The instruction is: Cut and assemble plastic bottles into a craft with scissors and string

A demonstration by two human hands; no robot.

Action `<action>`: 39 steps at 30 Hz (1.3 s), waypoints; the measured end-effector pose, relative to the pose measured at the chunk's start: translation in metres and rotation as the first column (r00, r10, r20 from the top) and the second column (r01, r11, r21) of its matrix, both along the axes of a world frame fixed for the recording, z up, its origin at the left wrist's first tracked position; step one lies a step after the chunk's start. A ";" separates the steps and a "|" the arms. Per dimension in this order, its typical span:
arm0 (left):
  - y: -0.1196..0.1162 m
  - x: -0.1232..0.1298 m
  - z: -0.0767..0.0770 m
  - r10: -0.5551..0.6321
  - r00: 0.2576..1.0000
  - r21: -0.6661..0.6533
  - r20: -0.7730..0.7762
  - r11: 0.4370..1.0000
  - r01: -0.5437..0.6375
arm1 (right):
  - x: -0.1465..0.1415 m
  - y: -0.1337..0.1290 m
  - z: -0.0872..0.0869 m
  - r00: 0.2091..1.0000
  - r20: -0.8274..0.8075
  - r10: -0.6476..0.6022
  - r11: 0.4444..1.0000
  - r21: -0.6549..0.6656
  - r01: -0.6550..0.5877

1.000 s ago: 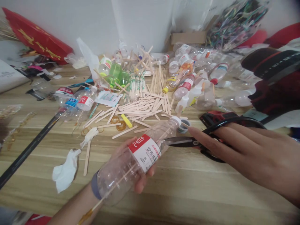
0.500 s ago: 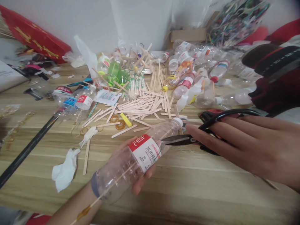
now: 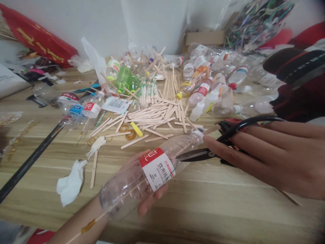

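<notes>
A clear plastic bottle with a red and white label lies tilted across my left hand, whose fingers wrap round it from beneath. A thin wooden stick runs lengthwise along the bottle and sticks out past its base, with a brown rubber band wound on it. My right hand is closed on the black handles of a pair of scissors. The blade tips touch the bottle's side just beyond the label, near the shoulder. The bottle's white-capped neck points toward my right fingers.
Flat wooden sticks lie heaped mid-table, with rubber bands and a yellow tube in front. Several empty bottles crowd the back right. A black pole with bottles at its end lies left, near crumpled tissue.
The bottle has shifted slightly, its neck going right. My right hand and the scissors have moved a little to the right, with the blade tips still at the bottle's side.
</notes>
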State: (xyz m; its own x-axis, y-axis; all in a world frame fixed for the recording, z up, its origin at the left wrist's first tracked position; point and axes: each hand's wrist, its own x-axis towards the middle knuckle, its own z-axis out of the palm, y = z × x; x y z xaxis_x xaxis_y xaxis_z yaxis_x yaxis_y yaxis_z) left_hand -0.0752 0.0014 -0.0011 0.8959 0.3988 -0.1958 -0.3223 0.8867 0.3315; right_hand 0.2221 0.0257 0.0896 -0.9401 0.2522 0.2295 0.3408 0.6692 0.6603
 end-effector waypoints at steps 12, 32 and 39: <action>0.004 -0.005 -0.014 -0.174 0.983 0.048 -0.058 0.983 0.176 | 0.008 0.007 0.001 0.992 -0.044 0.117 0.992 -0.049 -0.119; 0.001 -0.006 -0.016 -0.214 0.947 0.057 -0.240 0.970 0.234 | 0.004 0.021 0.011 0.984 -0.065 0.168 0.985 -0.022 -0.170; 0.001 -0.010 -0.013 -0.206 0.924 0.103 -0.321 0.963 0.251 | -0.005 0.025 0.014 0.969 -0.002 0.247 0.968 -0.038 -0.247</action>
